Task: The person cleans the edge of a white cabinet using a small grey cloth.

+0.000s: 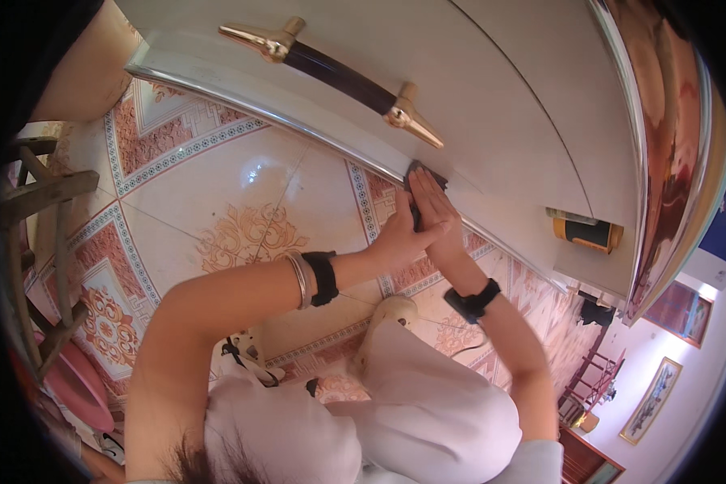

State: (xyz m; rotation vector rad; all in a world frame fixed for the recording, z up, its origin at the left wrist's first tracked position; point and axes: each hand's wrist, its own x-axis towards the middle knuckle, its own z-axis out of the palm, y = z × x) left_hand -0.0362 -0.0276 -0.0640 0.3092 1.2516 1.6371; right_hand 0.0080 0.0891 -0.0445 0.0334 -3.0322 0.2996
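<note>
My right hand (437, 209) lies with its fingers together and flat on a dark cloth (441, 180). The cloth is pressed to the lower edge of a glossy off-white panel (496, 151), just above its chrome trim strip (290, 127). Close against it, my left hand (402, 227) has its thumb across the right hand, and a dark strip of cloth shows between the two. Some of the left fingers are hidden. Above the hands, a dark bar handle (339, 78) with gold-coloured ends is fixed to the panel.
A yellow-and-black fitting (587, 233) sits in the panel's right end. Patterned floor tiles (218, 181) stretch below. A wooden stool (51, 199) and a pink basin (75, 384) stand at left. My knees (435, 393) are close under my arms. A red metal rack (602, 375) is farther right.
</note>
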